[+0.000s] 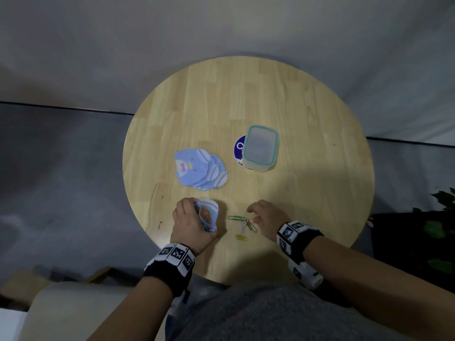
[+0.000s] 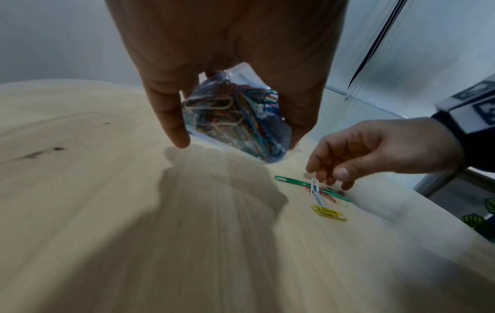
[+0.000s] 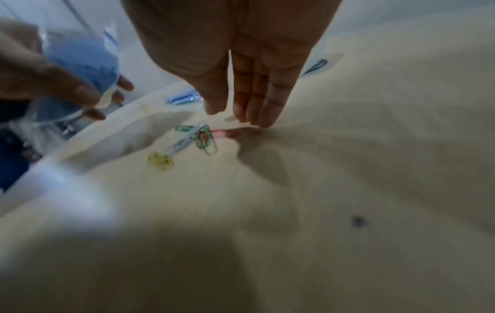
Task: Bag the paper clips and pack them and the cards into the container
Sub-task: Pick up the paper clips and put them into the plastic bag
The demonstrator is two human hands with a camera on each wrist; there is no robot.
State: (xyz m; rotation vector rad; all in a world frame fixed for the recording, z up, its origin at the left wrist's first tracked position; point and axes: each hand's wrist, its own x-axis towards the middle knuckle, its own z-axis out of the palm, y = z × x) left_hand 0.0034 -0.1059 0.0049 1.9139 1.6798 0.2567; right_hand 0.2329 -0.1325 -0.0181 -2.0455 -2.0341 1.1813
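On the round wooden table, my left hand grips a small clear bag stuffed with coloured paper clips, held upright just above the wood. A few loose paper clips, green, white, red and yellow, lie to its right. My right hand hovers over them, thumb and fingers slightly apart, fingertips at a pink clip, nothing pinched. A fanned pile of blue penguin cards lies further back. The clear container with a teal-rimmed lid stands behind them.
A dark blue round sticker peeks from under the container's left side. The table's near edge runs just in front of my wrists. Green plant leaves show off the table at the right.
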